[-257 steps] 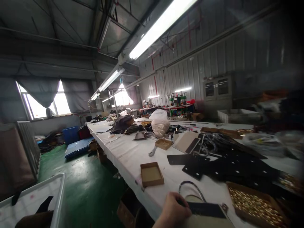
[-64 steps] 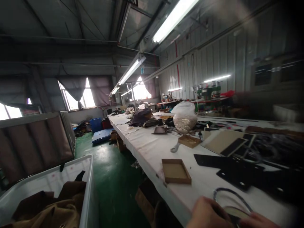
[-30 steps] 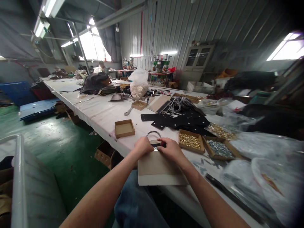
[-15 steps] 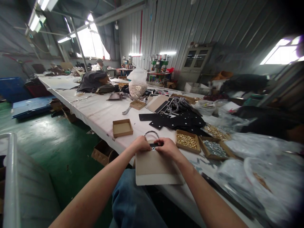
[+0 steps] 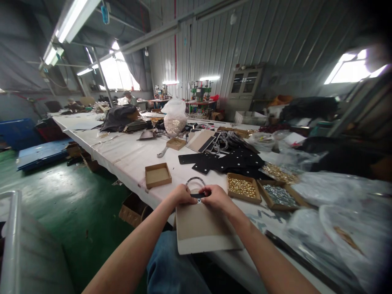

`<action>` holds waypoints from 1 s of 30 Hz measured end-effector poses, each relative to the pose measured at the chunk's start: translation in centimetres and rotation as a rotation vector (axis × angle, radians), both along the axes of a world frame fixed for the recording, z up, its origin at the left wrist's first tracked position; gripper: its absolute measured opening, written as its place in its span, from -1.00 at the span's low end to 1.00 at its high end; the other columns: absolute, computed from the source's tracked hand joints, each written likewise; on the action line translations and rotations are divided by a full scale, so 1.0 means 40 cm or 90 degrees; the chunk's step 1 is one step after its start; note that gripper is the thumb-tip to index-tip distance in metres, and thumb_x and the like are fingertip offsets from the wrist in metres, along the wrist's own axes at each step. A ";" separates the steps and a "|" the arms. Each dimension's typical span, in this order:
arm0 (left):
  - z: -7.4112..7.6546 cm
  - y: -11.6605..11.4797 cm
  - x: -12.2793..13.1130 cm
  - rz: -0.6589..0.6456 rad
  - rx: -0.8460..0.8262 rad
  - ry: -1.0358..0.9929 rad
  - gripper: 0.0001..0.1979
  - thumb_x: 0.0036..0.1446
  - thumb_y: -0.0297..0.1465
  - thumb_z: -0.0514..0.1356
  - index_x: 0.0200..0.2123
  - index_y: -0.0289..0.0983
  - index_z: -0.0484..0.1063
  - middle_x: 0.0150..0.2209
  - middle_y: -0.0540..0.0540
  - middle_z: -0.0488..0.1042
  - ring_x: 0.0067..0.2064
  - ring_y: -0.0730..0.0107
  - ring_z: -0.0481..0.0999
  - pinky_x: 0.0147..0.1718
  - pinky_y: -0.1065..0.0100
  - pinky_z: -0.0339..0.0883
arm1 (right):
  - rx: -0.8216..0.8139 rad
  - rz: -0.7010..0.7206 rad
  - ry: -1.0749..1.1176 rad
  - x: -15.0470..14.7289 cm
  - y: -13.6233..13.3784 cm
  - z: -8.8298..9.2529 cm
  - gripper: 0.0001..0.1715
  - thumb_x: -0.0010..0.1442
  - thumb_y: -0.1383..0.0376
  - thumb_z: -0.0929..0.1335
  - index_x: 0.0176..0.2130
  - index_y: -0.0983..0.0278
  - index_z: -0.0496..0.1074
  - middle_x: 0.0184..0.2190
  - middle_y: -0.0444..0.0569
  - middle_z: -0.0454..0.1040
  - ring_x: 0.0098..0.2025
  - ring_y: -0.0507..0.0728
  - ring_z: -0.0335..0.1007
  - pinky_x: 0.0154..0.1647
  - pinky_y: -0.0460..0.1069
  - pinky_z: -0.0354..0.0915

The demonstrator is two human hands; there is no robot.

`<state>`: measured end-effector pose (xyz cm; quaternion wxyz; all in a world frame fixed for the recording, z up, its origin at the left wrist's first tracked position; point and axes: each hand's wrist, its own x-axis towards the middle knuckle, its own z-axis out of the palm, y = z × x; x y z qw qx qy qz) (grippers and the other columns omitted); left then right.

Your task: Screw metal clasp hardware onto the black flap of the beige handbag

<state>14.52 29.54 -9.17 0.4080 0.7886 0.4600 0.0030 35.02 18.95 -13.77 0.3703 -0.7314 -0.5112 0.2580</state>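
A tan board (image 5: 202, 224) with a white near edge lies on the table edge over my lap. My left hand (image 5: 181, 195) and my right hand (image 5: 217, 197) meet at its far end, both closed in a pinch on a small black strip (image 5: 196, 196) with a metal stud. A thin loop-shaped handle (image 5: 196, 181) arches just beyond my fingers. An open empty cardboard box (image 5: 157, 175) sits to the left of my hands.
Boxes of gold studs (image 5: 243, 187) and silver nuts (image 5: 278, 194) stand right of my hands. Black punched sheets (image 5: 228, 160) lie behind them. Clear plastic bags (image 5: 339, 204) crowd the right. A white-covered table (image 5: 122, 151) runs far left. A person works in the distance.
My view swung from the room's left side down to my hands. Both hands came together on the black strip at the board's far end; in the last half second they barely moved.
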 end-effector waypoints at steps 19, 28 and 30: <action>0.040 -0.032 0.036 0.032 0.001 0.024 -0.66 -0.19 -0.47 0.54 -0.38 -0.19 0.48 -0.52 0.05 0.45 -0.42 0.28 0.47 -0.44 0.31 0.19 | -0.001 0.012 0.026 0.006 -0.008 0.012 -0.55 -0.04 0.43 0.60 -0.09 0.24 0.82 -0.31 -0.10 0.65 -0.26 0.21 0.55 -0.28 -0.02 0.30; 0.043 -0.024 0.060 0.003 -0.068 0.049 -0.67 -0.02 -0.40 0.51 -0.36 -0.18 0.38 -0.53 0.09 0.39 -0.48 0.34 0.42 -0.51 0.34 0.26 | -0.056 -0.011 -0.043 -0.014 -0.033 0.065 -0.55 0.02 0.55 0.64 -0.08 0.22 0.82 -0.37 -0.19 0.63 -0.30 0.13 0.53 -0.31 -0.05 0.27; 0.039 -0.026 0.075 -0.011 -0.072 0.057 -0.66 0.01 -0.37 0.50 -0.35 -0.17 0.35 -0.56 0.11 0.34 -0.52 0.34 0.38 -0.53 0.33 0.26 | -0.069 -0.019 -0.052 -0.012 -0.038 0.071 -0.54 0.03 0.55 0.66 -0.07 0.22 0.82 -0.38 -0.22 0.62 -0.30 0.12 0.53 -0.32 -0.06 0.27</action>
